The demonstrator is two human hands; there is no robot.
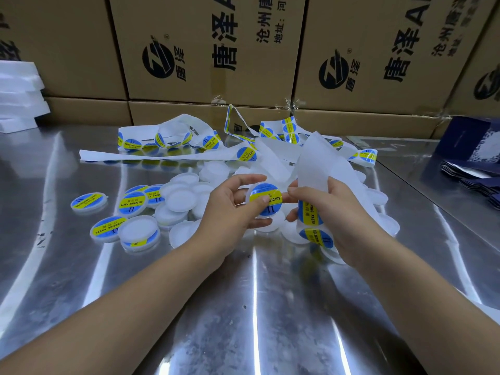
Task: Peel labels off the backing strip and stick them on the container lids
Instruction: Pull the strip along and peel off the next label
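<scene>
Forearms are stretching over the tabletop (243, 307), whose brushed sheet metal is throwing glare back in long curved streaks. Past the wrists, the left hand (232, 209) is gripping a round, shallow lid (249, 194) of translucent white plastic. Its fingers are curling round the rim and its thumb is lying on the glossy round label (267, 198) stuck to the face, blue with a yellow band and black print.

Just right of that lid, the right hand (332, 217) is clutching the backing strip (322, 169), a smooth, waxy white ribbon arching up out of its curled fingers. Two more labels (311, 212) are clinging to the strip below the palm. Its fingertips are sitting at the lid's edge; whether they touch it is unclear.

Around and just behind the held lid, unlabelled lids (181, 200) are lying heaped, milky matte discs overlapping one another. Left of it, labelled lids (89, 202) are resting flat, some stacked. Farther behind it, loose coils of strip (173, 136) are tangling and twisting, a number of round labels dotted along them.

Well right of the lid, dark blue packets (470, 169) are lying fanned. Far left, white foam-like slabs (19, 96) are sitting stacked. Farthest back, tan cardboard boxes (205, 50) with black print and taped seams are standing as a wall.
</scene>
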